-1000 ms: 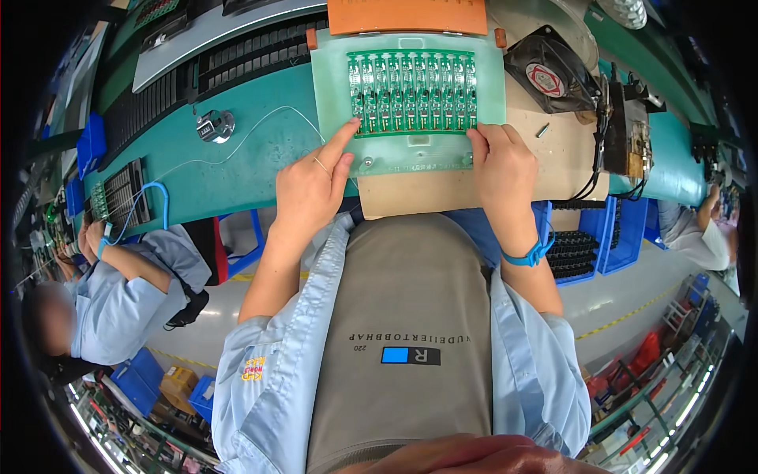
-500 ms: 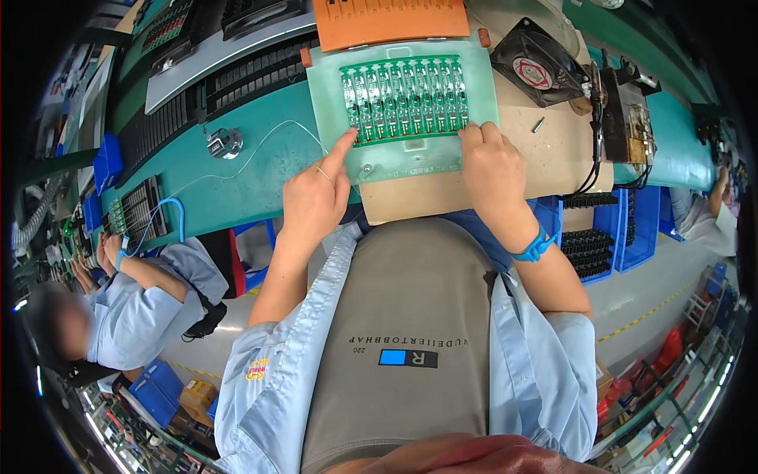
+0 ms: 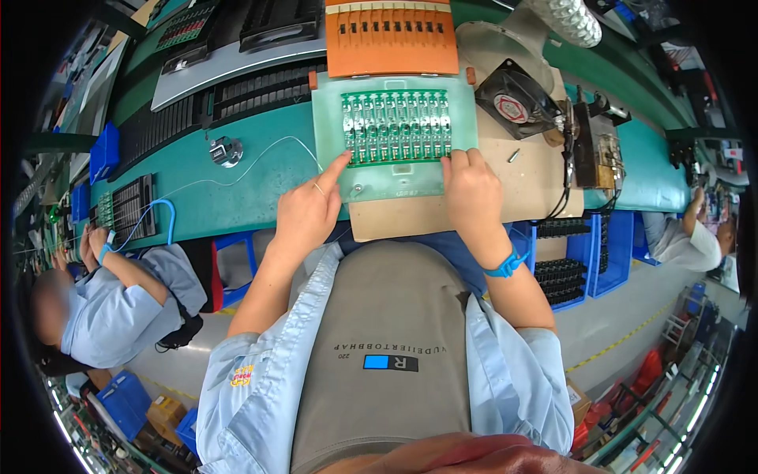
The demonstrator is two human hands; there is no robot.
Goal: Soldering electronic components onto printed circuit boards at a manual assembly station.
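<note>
A black fan (image 3: pixel 515 101) sits near dark cables (image 3: pixel 567 166); blue bins (image 3: pixel 621 245) hold black parts (image 3: pixel 559 280).

Orange panel (image 3: pixel 391 54) cut off by the top edge, co-worker's head (image 3: pixel 52 304) at left blurred

Count, head view. Bare left hand (image 3: pixel 308 212): 1. Bare right hand (image 3: pixel 475 193): 1. Green rectangular circuit-board panel (image 3: pixel 397 128): 1; its narrow strips too fine to count surely. Pale green translucent fixture plate (image 3: pixel 328 118): 1. Orange slotted lid (image 3: pixel 391 57): 1. Black square fan (image 3: pixel 515 99): 1. Silver round tally counter (image 3: pixel 227 152): 1. Small metal pin (image 3: pixel 514 156): 1. Tan flat board (image 3: pixel 410 221): 1. Co-workers (image 3: pixel 118 308): at least 2.
</note>
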